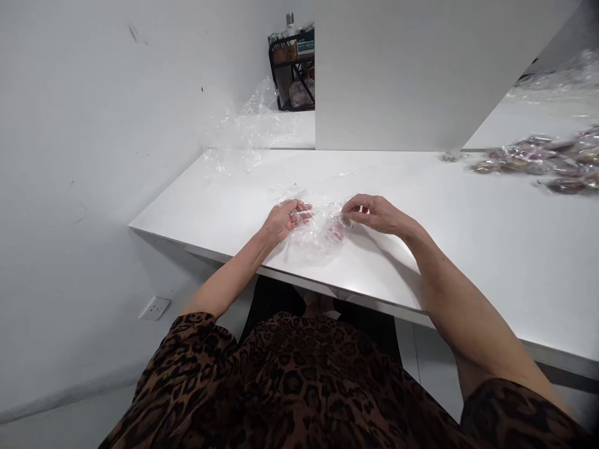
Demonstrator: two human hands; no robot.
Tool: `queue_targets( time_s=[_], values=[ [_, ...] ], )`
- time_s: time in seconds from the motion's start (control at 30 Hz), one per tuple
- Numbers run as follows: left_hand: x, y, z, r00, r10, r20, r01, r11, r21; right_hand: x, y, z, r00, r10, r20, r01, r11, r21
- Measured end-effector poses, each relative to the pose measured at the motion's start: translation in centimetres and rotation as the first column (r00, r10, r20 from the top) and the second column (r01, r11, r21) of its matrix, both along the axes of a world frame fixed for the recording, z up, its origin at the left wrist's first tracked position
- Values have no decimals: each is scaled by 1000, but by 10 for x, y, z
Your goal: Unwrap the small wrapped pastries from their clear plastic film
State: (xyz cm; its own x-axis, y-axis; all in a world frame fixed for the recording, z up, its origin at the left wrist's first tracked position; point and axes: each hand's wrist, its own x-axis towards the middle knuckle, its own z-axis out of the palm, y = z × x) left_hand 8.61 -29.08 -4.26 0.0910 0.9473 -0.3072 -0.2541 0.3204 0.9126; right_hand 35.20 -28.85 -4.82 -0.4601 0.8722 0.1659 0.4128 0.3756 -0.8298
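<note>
A crumpled clear plastic bag (pixel 311 246) lies on the white table between my hands, close to the front edge. A small pinkish item (pixel 336 232) shows through the film at its right side; its kind is unclear. My left hand (pixel 283 219) is closed on the left part of the bag, palm partly up, with film over the curled fingers. On the other side, my right hand (pixel 374 213) pinches the bag's right edge between thumb and fingers, beside the pinkish item. A small dark spot at those fingertips is too blurred to name.
Loose clear plastic film (pixel 248 134) is heaped at the back left by the wall. Several wrapped packets (pixel 538 156) lie in a pile at the back right. A white upright panel (pixel 397 75) rises behind the table (pixel 468 249). Beyond it stands a black rack (pixel 292 62).
</note>
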Motion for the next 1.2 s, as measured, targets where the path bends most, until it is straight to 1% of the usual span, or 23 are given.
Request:
queue_targets(
  time_s=[0.1, 0.13, 0.2, 0.23, 0.3, 0.33, 0.4, 0.43, 0.47, 0.53, 0.57, 0.63, 0.67, 0.73, 0.83, 0.93, 1.0, 1.03, 1.1, 1.2],
  values=[
    [-1, 4, 8, 975, 171, 142, -172, 985, -5, 8, -1, 6, 999, -44, 6, 43, 996, 80],
    [-2, 5, 10, 955, 233, 184, -236, 972, -8, 12, 0, 6, 997, -65, 31, 62, 994, 94],
    [-6, 7, 14, 916, 322, 240, -331, 944, -4, 20, 6, 1, 984, -112, 138, 100, 991, 88],
    [-8, 7, 14, 906, 341, 251, -352, 936, -2, 24, 9, -2, 967, -141, 211, 129, 989, 70],
    [-12, 6, 13, 908, 338, 246, -344, 939, -17, 28, 16, -10, 918, -219, 331, 215, 975, 50],
    [-14, 5, 11, 913, 332, 236, -334, 942, -32, 28, 18, -13, 897, -269, 351, 262, 963, 68],
    [-17, 3, 7, 926, 319, 203, -312, 948, -65, 22, 19, -19, 891, -352, 287, 318, 935, 159],
    [-18, 1, 5, 933, 310, 185, -301, 951, -78, 16, 18, -21, 909, -354, 220, 310, 927, 211],
    [-19, 0, 3, 940, 297, 169, -286, 954, -86, 9, 15, -23, 935, -317, 157, 272, 928, 256],
    [-21, -1, -1, 953, 270, 138, -260, 962, -85, -8, 6, -25, 982, -158, 104, 118, 942, 315],
    [-21, -2, -2, 958, 258, 127, -250, 965, -75, -17, 1, -26, 991, -58, 124, 14, 944, 328],
    [-20, -2, -4, 961, 255, 112, -251, 967, -45, -31, -8, -26, 968, 105, 227, -178, 927, 330],
    [-19, -2, -5, 959, 262, 110, -260, 965, -36, -36, -12, -26, 946, 146, 291, -242, 913, 329],
    [-16, -3, -5, 951, 281, 129, -278, 960, -41, -41, -16, -23, 903, 148, 404, -298, 892, 339],
    [-13, -6, -4, 915, 347, 206, -334, 938, -97, -37, -17, -15, 867, 90, 491, -297, 883, 363],
    [-16, -10, -7, 838, 437, 327, -407, 900, -157, -23, -18, -9, 862, 57, 504, -277, 885, 374],
    [-20, -13, -13, 788, 466, 403, -435, 884, -171, -7, -24, -10, 869, 12, 495, -238, 887, 396],
    [-22, -14, -16, 774, 462, 433, -436, 885, -166, 1, -29, -12, 872, -14, 488, -211, 891, 403],
    [-25, -18, -22, 774, 418, 476, -409, 903, -128, 21, -46, -18, 878, -72, 473, -139, 907, 396],
    [-25, -24, -27, 804, 348, 481, -363, 930, -66, 54, -82, -26, 865, -157, 477, 8, 954, 299]
  ],
)
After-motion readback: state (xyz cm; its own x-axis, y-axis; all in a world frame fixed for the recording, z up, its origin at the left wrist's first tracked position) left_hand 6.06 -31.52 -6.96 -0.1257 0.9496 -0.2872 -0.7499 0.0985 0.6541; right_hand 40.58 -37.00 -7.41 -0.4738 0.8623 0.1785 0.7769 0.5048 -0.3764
